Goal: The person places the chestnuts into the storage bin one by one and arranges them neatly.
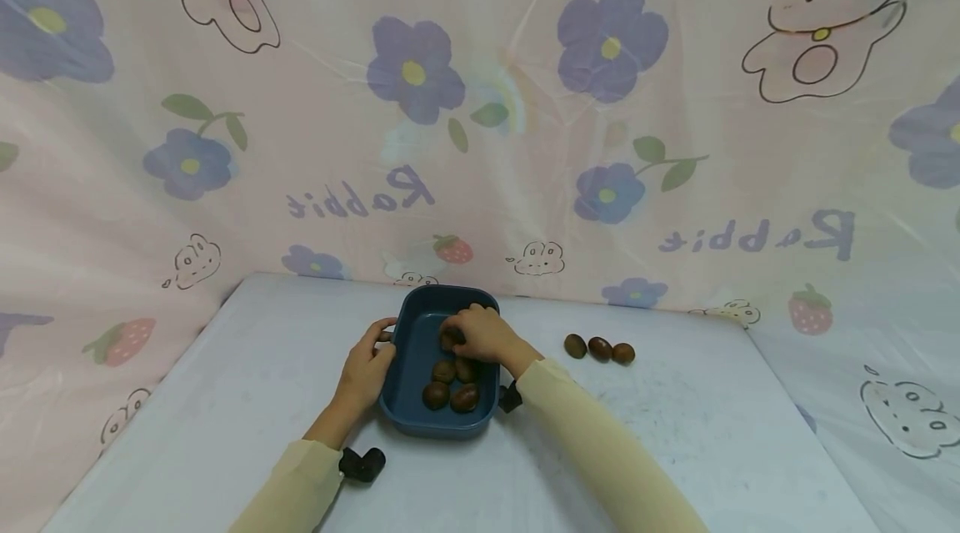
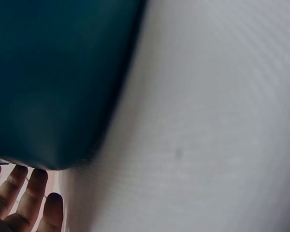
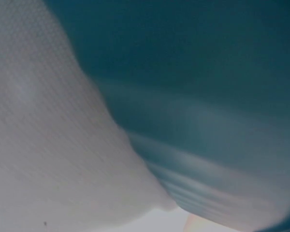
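Observation:
A dark blue rectangular tray (image 1: 408,366) with rounded corners holds several brown chestnuts (image 1: 436,394) in its near half. My left hand (image 1: 365,370) touches the tray's left side; in the left wrist view its fingers (image 2: 31,198) lie fairly straight against the blue wall. Over the tray's right rim reaches my right hand (image 1: 483,334), its fingers curled down around a chestnut (image 1: 452,339) inside. That chestnut is partly hidden by the fingers. Only the tray's outer wall (image 3: 193,125) and the white surface show in the right wrist view.
Three more chestnuts (image 1: 599,348) lie in a row on the white table (image 1: 675,433), right of the tray. Behind the table hangs a curtain (image 1: 510,149) printed with flowers and rabbits. A black wrist device (image 1: 362,465) sits at the left sleeve, another (image 1: 511,397) by the right.

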Tool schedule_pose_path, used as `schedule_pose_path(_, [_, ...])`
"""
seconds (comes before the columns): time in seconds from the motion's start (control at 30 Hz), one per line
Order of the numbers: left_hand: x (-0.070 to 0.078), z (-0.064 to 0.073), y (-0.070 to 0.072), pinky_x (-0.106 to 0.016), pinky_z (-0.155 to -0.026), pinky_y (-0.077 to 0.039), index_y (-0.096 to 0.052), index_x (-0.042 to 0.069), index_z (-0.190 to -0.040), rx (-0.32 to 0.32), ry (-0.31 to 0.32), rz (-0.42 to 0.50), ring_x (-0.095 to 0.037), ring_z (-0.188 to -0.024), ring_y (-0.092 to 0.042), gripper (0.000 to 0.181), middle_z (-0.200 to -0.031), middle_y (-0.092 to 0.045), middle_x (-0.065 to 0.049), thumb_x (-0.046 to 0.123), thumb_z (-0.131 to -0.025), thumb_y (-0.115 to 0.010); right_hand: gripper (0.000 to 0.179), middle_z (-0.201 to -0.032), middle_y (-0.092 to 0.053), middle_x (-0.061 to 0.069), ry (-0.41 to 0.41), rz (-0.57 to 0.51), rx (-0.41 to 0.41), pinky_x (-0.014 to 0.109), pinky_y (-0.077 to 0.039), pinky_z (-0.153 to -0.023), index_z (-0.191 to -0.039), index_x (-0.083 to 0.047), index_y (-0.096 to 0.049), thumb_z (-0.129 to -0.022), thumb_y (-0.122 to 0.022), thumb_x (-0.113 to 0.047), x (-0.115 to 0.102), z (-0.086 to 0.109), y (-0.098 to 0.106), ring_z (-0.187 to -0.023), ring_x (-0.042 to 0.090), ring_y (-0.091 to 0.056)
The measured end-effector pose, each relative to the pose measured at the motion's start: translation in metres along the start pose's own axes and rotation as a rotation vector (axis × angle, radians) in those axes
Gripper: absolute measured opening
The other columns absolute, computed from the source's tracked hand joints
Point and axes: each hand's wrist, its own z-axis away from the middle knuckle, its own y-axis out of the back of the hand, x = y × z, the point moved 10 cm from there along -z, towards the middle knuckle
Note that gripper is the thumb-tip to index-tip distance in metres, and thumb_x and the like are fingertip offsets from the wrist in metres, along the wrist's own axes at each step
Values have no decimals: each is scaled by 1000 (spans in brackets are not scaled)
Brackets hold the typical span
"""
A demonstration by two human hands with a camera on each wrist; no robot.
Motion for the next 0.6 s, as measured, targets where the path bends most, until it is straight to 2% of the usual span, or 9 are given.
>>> schedule_pose_path(0.2, [-1, -1, -1, -33, -76, -45, -47, 22, -138, -2, -1, 2, -21, -88, -61, 44, -123, -60, -9, 18, -94, -42, 25, -110, -69, -6, 6, 12, -9, 40, -45, -88, -112, -28, -70, -86, -69, -25, -2, 1, 1, -99, 16, -53])
schedule_pose_path(0.43, [0, 0, 0, -34, -78, -45, -47, 24, -138, 2, 9, -16, -22, -91, -61, 44, -124, -61, -8, 20, -94, -42, 19, -106, -69, -4, 32, 3, 24, 38, -46, -86, -106, -27, -70, -87, -67, -24, -4, 2, 5, -97, 16, -54])
schedule_pose_path(0.6, [-2, -1, -1, -33, -78, -45, -47, 23, -138, -2, 10, -20, -21, -90, -60, 45, -124, -61, -9, 20, -94, -42, 23, -105, -67, -2, 62, -93, 67, 34, -46, -85, -109, -21, -69, -87, -65, -22, -5, 5, 11, -97, 16, -54])
